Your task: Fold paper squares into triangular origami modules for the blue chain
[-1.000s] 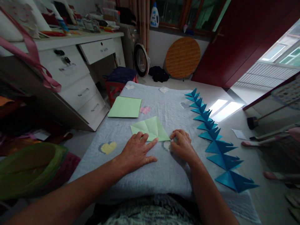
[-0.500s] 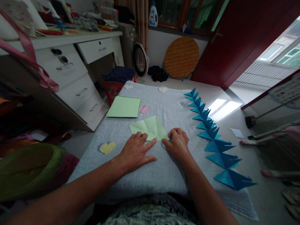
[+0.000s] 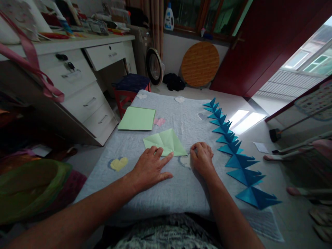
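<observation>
A light green sheet of origami paper (image 3: 171, 140) lies on the cloth-covered table, folded, with crease lines across it. My left hand (image 3: 151, 166) rests on its near edge, fingers spread and index fingertip pressing the paper. Just right of the paper's right corner is my right hand (image 3: 202, 157), its fingers curled together and touching the cloth. Nothing shows between those fingers. Beyond my left hand sits a stack of flat green paper squares (image 3: 137, 118).
A row of several blue folded paper figures (image 3: 242, 160) runs along the table's right side. The pale blue cloth (image 3: 153, 199) carries heart patches. A white drawer desk (image 3: 88, 98) and a red stool (image 3: 123, 97) stand at the left, a green-rimmed bin (image 3: 38, 193) nearer.
My right hand has slid right, off the paper's right corner, and its fingers have curled in. My left hand and the paper stay in place.
</observation>
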`<state>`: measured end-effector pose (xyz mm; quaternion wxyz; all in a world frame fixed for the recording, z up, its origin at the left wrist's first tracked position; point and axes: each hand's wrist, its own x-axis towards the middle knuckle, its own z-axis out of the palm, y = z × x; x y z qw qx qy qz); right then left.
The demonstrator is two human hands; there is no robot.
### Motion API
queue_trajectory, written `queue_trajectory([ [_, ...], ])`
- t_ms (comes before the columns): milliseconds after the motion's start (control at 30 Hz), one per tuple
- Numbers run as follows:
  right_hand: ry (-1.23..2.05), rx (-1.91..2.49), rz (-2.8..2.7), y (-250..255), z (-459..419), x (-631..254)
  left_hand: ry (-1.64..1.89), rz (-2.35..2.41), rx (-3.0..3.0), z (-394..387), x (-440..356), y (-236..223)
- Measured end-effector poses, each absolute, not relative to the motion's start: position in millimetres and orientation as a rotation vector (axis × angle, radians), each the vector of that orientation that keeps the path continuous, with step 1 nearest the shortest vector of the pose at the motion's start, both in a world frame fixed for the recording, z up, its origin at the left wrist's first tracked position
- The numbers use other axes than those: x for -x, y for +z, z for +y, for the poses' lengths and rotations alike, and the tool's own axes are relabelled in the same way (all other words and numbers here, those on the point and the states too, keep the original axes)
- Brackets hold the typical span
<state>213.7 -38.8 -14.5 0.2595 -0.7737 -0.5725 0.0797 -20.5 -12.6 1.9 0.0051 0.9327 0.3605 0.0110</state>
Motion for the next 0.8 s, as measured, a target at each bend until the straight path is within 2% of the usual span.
queue_trajectory([
  [267,0.329,1.767,-1.786,-12.4,-45.4,-214.4,0.037,1.144,-2.91,-12.6,19.9,2.0],
  [500,0.168,1.572,-1.857,-5.0,-44.2,-192.0,0.072,1.129,-2.908,-12.7,20.9,0.6],
  [600,0.311,1.385,-2.027,-3.1,-45.0,-180.0,0.078,1.128,-2.927,-12.9,21.2,-0.8],
  [800,0.312,1.544,-2.203,-6.9,-46.7,-172.2,0.054,1.113,-2.92,-10.8,25.0,1.4],
])
